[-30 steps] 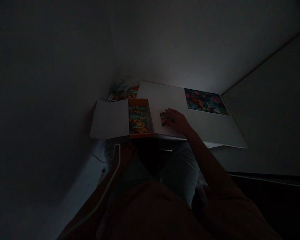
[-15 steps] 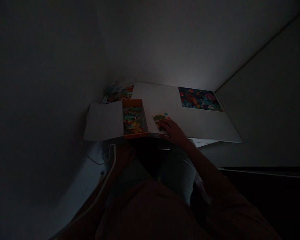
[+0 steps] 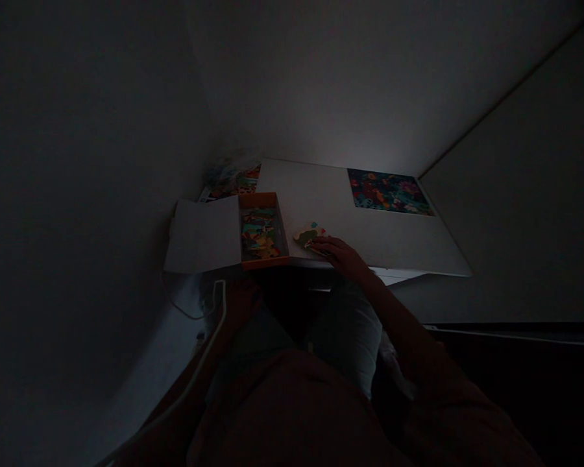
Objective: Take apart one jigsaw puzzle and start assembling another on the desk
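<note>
The scene is very dim. My right hand is at the near edge of the white table, its fingers bent over a small joined patch of jigsaw puzzle, green and cream with red and blue bits. The fingers cover the patch's right side, and the thumb is hard to make out. Left of it stands an orange-rimmed box with several loose puzzle pieces inside. My left hand lies low by my left thigh, below the box, too dark for its fingers to show clearly.
The box's pale lid flap lies folded out to the left. A dark, colourful picture sheet sits at the table's far right. Clear plastic and printed matter are at the back left. A white cable runs along my left arm.
The puzzle patch has turned and shifted slightly left under my right hand, whose fingers have drawn back toward its right edge. My left hand stays where it was.
</note>
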A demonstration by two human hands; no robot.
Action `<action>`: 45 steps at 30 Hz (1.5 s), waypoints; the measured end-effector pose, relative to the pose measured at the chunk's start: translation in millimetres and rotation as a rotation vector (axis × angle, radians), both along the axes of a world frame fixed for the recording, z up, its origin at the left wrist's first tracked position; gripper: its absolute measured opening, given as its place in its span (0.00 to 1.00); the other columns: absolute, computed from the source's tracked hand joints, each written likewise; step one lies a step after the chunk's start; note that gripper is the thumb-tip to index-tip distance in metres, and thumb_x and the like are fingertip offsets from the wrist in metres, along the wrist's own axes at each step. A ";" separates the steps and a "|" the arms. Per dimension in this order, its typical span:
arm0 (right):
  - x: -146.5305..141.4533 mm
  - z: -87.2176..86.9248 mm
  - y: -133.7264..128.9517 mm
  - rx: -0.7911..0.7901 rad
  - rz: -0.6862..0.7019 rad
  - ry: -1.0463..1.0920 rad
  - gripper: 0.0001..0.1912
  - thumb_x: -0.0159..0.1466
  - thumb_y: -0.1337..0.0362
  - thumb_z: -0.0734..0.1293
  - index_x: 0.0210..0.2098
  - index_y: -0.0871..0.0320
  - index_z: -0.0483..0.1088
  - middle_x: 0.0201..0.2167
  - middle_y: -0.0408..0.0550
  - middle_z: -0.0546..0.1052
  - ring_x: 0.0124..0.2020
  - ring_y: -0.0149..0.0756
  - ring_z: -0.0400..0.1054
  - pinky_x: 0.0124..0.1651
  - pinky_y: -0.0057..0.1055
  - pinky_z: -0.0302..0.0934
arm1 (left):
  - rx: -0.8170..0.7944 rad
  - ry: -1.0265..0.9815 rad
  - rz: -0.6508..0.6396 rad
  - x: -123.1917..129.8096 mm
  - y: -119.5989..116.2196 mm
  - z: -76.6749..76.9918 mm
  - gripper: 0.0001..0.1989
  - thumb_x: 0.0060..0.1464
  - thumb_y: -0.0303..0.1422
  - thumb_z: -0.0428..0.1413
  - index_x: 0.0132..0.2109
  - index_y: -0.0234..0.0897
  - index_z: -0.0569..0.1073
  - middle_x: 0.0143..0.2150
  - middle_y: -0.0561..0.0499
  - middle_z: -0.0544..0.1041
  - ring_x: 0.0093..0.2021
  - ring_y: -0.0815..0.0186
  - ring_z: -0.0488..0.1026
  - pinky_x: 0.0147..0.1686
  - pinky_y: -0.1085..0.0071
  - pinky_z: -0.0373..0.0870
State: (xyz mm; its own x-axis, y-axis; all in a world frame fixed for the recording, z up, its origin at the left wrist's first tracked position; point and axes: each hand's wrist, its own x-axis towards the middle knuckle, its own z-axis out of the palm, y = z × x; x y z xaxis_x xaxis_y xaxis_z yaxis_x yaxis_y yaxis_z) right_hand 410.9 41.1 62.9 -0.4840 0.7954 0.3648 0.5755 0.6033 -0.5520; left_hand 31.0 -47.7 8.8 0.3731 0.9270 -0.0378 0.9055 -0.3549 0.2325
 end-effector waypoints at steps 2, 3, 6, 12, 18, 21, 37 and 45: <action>4.5 7.9 5.4 -0.056 0.010 -0.002 0.26 0.79 0.63 0.62 0.68 0.30 0.79 0.68 0.44 0.82 0.71 0.48 0.77 0.75 0.57 0.73 | -0.004 0.005 -0.003 -0.3 -0.3 0.7 0.14 0.77 0.35 0.56 0.54 0.35 0.86 0.55 0.37 0.86 0.58 0.45 0.82 0.63 0.47 0.73; 6.7 12.8 8.8 -0.083 0.014 -0.009 0.24 0.80 0.61 0.62 0.67 0.31 0.79 0.68 0.44 0.82 0.70 0.48 0.77 0.75 0.56 0.73 | -0.007 0.007 -0.003 -0.5 -0.3 1.1 0.14 0.77 0.35 0.56 0.54 0.35 0.86 0.55 0.37 0.86 0.58 0.45 0.82 0.63 0.48 0.73; 9.3 28.0 21.4 -0.120 -0.018 -0.018 0.21 0.81 0.58 0.62 0.66 0.39 0.81 0.65 0.49 0.85 0.66 0.50 0.80 0.73 0.55 0.75 | -0.018 0.010 0.001 -0.5 -0.2 2.1 0.14 0.77 0.36 0.56 0.54 0.34 0.86 0.53 0.37 0.86 0.57 0.45 0.82 0.62 0.49 0.74; -14.4 27.8 48.3 -0.011 -0.165 -0.011 0.26 0.82 0.58 0.57 0.73 0.36 0.75 0.69 0.48 0.81 0.70 0.50 0.77 0.75 0.57 0.73 | -0.023 0.008 0.002 2.1 1.3 3.4 0.14 0.77 0.35 0.57 0.53 0.35 0.86 0.54 0.37 0.86 0.57 0.45 0.82 0.61 0.48 0.75; -42.0 1.2 41.8 0.033 -0.075 -0.311 0.31 0.79 0.57 0.64 0.80 0.32 0.65 0.79 0.44 0.70 0.82 0.54 0.62 0.83 0.70 0.57 | -0.010 0.003 0.003 0.8 1.2 1.6 0.12 0.76 0.35 0.58 0.53 0.36 0.86 0.52 0.37 0.86 0.57 0.45 0.82 0.61 0.49 0.75; -44.1 1.1 26.2 0.036 -0.091 -0.410 0.41 0.76 0.47 0.71 0.84 0.34 0.58 0.84 0.47 0.62 0.86 0.62 0.51 0.85 0.79 0.44 | -0.010 -0.010 0.005 -1.0 0.6 0.8 0.12 0.76 0.34 0.58 0.52 0.37 0.86 0.52 0.39 0.86 0.57 0.47 0.82 0.61 0.50 0.75; -18.0 -5.3 3.6 0.064 0.109 -0.077 0.33 0.78 0.69 0.64 0.75 0.30 0.70 0.77 0.42 0.74 0.78 0.49 0.68 0.84 0.69 0.58 | -0.015 -0.027 0.006 -0.2 0.0 0.5 0.12 0.75 0.34 0.57 0.53 0.38 0.85 0.55 0.38 0.86 0.59 0.46 0.81 0.63 0.49 0.73; -18.3 -1.7 12.0 -0.017 -0.096 0.071 0.27 0.81 0.63 0.61 0.73 0.28 0.72 0.74 0.44 0.77 0.73 0.48 0.74 0.75 0.61 0.74 | -0.006 -0.055 -0.002 -0.8 -1.8 5.4 0.12 0.76 0.34 0.57 0.52 0.35 0.85 0.54 0.37 0.85 0.58 0.47 0.81 0.64 0.50 0.74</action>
State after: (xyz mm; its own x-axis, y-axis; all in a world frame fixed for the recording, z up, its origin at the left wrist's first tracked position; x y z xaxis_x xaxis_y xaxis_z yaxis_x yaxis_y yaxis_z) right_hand 392.5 53.1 61.2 -0.3791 0.8429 0.3819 0.5892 0.5381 -0.6028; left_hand 30.3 -49.5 14.1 0.3762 0.9263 -0.0232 0.8909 -0.3547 0.2838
